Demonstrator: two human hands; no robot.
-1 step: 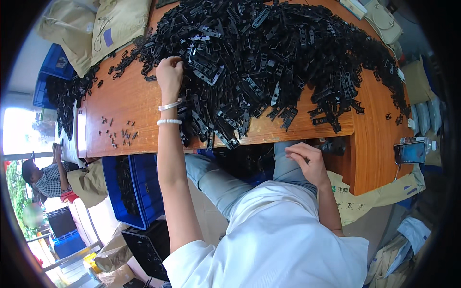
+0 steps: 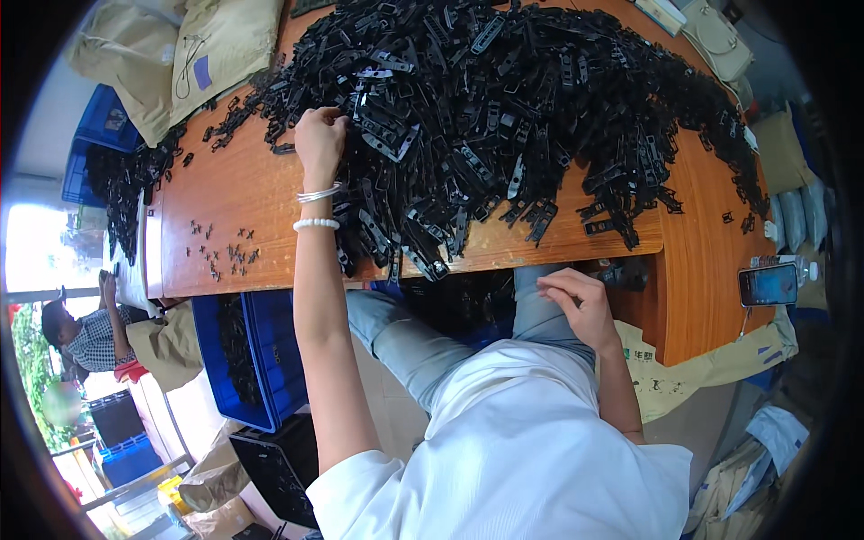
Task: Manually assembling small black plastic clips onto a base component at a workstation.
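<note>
A large heap of black plastic parts (image 2: 504, 117) is spread over most of a wooden table (image 2: 243, 198), reaching from its far edge almost to the near edge. The left hand (image 2: 319, 139) is stretched out to the left margin of the heap, knuckles up, with the fingers curled down into the parts. Whether a piece has actually been pinched cannot be told, since the fingertips are hidden among the black shapes. Two bracelets (image 2: 317, 209) are worn on that wrist. The right hand (image 2: 576, 301) is held low, just below the near edge of the table and above the lap, with the fingers loosely bent. Something small and dark may be held under them, but this cannot be made out.

The parts are judged to be light, stiff, moulded strips with slots and prongs. They look interlocked where they are piled, so a single piece is likely to drag neighbours along when lifted. A hold is best taken on the flat middle of one strip lying loose at the edge of the heap, between thumb and forefinger. Breakage seems unlikely and the surfaces look only mildly slippery.

A scatter of tiny black bits (image 2: 225, 252) lies on the bare wood to the left. A blue crate (image 2: 261, 360) stands under the table on the left, and a phone (image 2: 768, 284) rests at the right end.
</note>
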